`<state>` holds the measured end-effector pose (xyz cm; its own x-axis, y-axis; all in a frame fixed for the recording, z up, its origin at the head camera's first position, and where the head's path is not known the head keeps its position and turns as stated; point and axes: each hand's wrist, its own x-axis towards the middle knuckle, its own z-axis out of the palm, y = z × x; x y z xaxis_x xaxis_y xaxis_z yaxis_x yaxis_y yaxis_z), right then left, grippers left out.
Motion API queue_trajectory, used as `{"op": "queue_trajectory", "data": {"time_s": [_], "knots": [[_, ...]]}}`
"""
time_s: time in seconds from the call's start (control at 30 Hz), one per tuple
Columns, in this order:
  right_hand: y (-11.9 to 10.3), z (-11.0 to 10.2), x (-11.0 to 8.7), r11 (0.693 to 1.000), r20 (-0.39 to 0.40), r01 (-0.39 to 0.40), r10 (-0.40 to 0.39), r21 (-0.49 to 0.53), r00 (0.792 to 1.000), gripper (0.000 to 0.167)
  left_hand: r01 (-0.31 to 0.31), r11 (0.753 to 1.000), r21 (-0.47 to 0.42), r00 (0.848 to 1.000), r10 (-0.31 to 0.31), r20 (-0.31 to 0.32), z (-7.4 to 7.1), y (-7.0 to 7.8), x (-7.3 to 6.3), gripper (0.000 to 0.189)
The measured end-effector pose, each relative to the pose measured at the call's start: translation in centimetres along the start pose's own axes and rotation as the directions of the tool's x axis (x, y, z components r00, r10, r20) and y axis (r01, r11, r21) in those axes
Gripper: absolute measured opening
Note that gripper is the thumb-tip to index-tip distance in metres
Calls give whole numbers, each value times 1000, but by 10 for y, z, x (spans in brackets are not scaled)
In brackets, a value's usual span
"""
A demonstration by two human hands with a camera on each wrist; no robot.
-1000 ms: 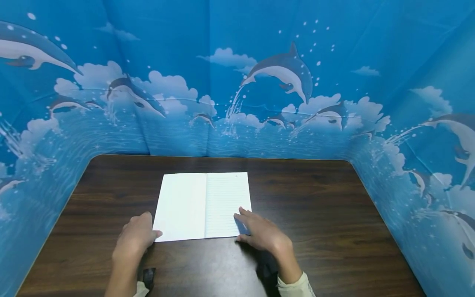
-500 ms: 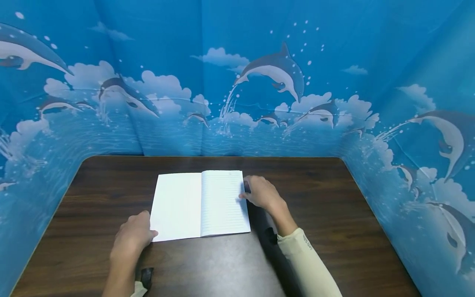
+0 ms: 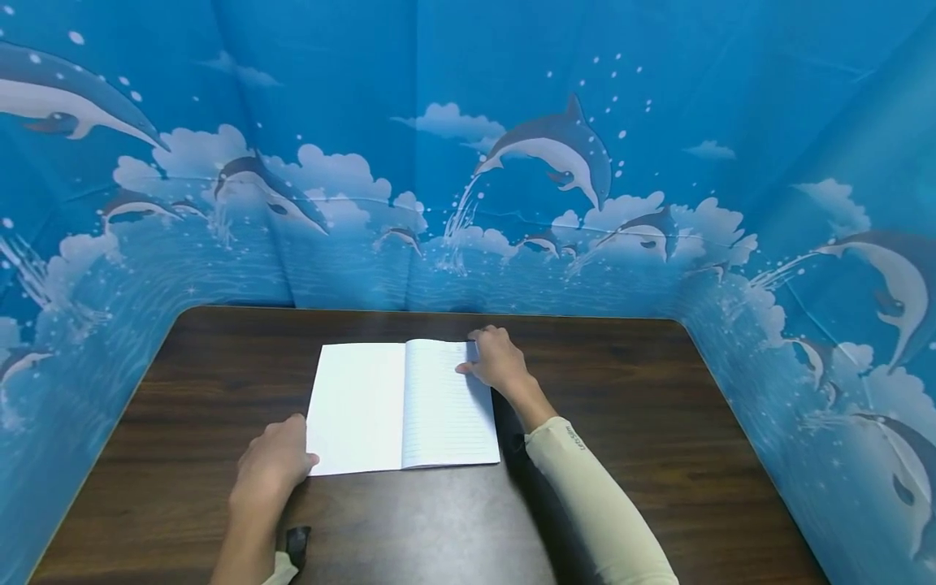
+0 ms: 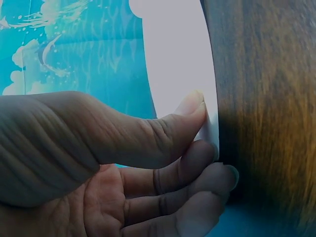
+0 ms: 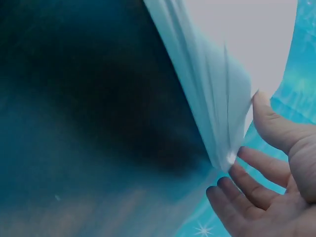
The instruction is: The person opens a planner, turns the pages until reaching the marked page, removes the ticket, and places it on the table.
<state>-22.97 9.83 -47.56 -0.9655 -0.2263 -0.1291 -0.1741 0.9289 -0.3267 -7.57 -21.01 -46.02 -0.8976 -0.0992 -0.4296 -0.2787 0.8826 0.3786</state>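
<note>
An open notebook lies on the dark wooden table, its left page plain white and its right page ruled with lines. At its lower left edge my left hand pinches the pages; the left wrist view shows the thumb on top and the fingers curled under. My right hand is at the upper right corner, thumb lying on the ruled page. Seen from the right wrist, several page edges fan apart near that corner, between thumb and fingers.
The brown wood-grain table stretches to both sides of the notebook. Behind and around it hangs a blue curtain printed with dolphins, clouds and waves. A dark strap-like item sits at the left wrist.
My right hand has moved from the notebook's lower right corner up along its right edge to the top corner. The left hand keeps its hold at the lower left.
</note>
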Motion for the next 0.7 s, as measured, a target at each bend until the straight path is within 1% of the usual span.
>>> {"op": "queue_trajectory", "data": {"time_s": [0.07, 0.2, 0.33, 0.5, 0.6, 0.7], "knots": [[1, 4, 1, 1000, -5, -5, 5, -23, 1000, 68, 2, 1000, 2, 1000, -2, 3, 0, 1, 0, 40], [6, 7, 1, 999, -28, -2, 2, -32, 1000, 66, -2, 1000, -6, 1000, 2, 6, 0, 1, 0, 42], [11, 9, -1, 997, -74, 44, -49, -70, 996, 65, 4, 1000, -17, 1000, -4, 20, -1, -2, 2, 42], [15, 11, -5, 984, -123, 105, -123, -142, 985, 63, 17, 999, -32, 999, -16, 47, -2, -5, 4, 41], [17, 13, -7, 983, -119, 107, -125, -151, 985, 67, 14, 999, -44, 999, -12, 51, -2, -6, 4, 39], [19, 13, -7, 982, -95, 87, -104, -167, 990, 70, 11, 999, -49, 998, -8, 55, -1, -6, 4, 36]]}}
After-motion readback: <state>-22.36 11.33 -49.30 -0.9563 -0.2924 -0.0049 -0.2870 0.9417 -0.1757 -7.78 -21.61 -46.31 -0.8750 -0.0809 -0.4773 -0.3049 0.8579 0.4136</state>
